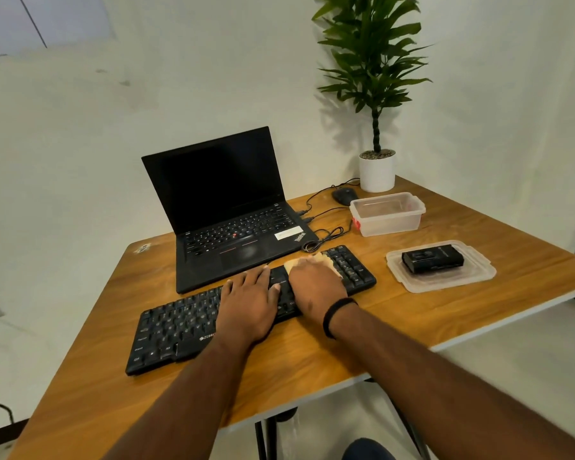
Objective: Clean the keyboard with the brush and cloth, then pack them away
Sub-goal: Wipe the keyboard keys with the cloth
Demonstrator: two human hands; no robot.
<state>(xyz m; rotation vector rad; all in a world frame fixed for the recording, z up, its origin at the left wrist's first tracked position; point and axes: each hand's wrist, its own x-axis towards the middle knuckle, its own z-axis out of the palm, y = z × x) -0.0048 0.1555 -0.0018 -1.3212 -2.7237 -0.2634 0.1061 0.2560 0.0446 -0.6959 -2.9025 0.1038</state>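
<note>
A black keyboard [180, 327] lies slanted across the wooden table [395, 320]. My left hand [246, 307] rests flat on its middle keys, fingers spread. My right hand [316, 285] presses a pale yellow cloth [324, 258] down on the keys just left of the number pad; only the cloth's far edge shows past my fingers. A black brush block [433, 258] sits on a clear plastic lid [478, 277] to the right. The matching clear container [387, 214] stands open behind it.
An open black laptop [223, 200] stands behind the keyboard. A wired mouse [345, 195] and its coiled cable [326, 237] lie by the laptop's right side. A potted plant [377, 171] fills the far corner. Table edges run close on the right and front.
</note>
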